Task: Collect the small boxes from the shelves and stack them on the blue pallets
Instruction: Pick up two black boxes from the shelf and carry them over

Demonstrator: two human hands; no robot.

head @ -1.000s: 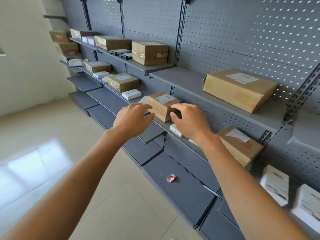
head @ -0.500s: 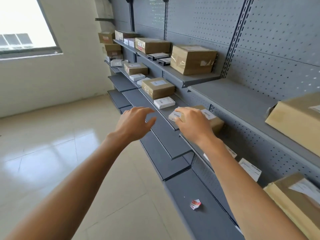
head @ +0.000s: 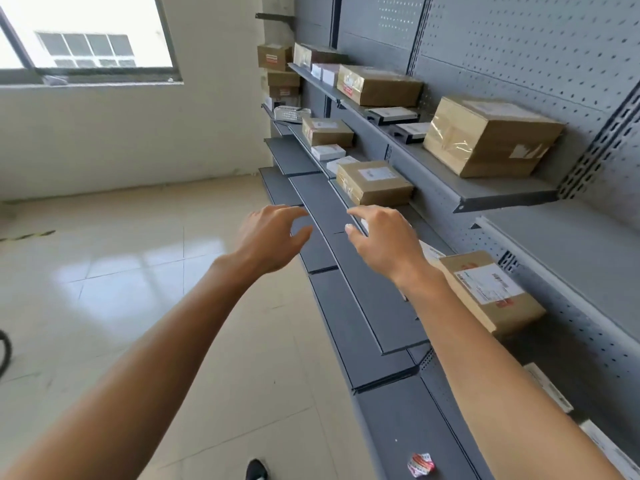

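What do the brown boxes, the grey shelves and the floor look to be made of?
Brown box: cardboard, matt, with glossy clear tape catching light on its front face.
Shelf: probably painted sheet metal, matt grey, with a thin folded edge, hung on a perforated back panel.
Floor: glazed tile by the look, beige, with visible joints and the window's reflection.

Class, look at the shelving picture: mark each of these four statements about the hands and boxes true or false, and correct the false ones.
1. Both hands are empty. True: the left hand and right hand hold nothing.
2. The large brown box sits on the floor. False: it sits on the top shelf.
3. A crumpled wrapper lies on the lowest shelf. True.
4. The window is right of the shelving. False: it is to the left.
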